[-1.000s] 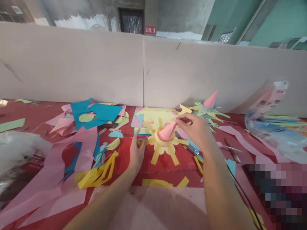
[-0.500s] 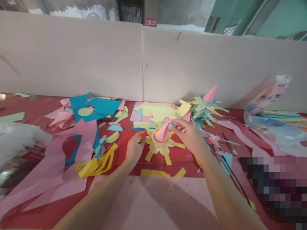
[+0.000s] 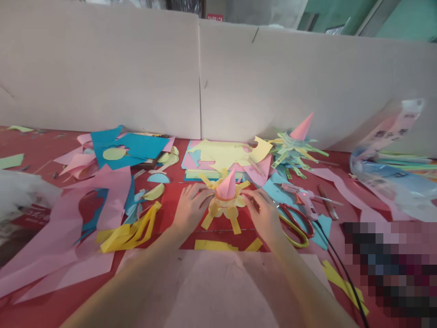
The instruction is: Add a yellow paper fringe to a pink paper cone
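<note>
A yellow paper flower craft (image 3: 226, 213) lies on a red sheet in front of me, strips radiating outward and a pink paper cone (image 3: 227, 186) standing slightly tilted at its middle. On its left side, the fingers of my left hand (image 3: 193, 207) pinch the edge beside the cone. My right hand (image 3: 262, 210) grips the opposite edge, thumb and fingertips close together. Part of the yellow strips is hidden behind my fingers. Just right of my right hand lie scissors (image 3: 296, 222) with red and yellow handles, and a glue gun (image 3: 309, 204) with a black cord.
Behind, right, stands a green-and-yellow paper craft (image 3: 290, 148) with another pink cone. Cut paper sheets (image 3: 221, 152) lie behind the work, pink offcuts (image 3: 64, 232) and yellow strips (image 3: 133, 232) at left. A plastic bag (image 3: 23, 196) sits far left. White boards (image 3: 136, 68) border the table.
My right hand has come down from the cone's tip to the craft's right side. My left hand has moved in against the left side. The scissors now show more fully.
</note>
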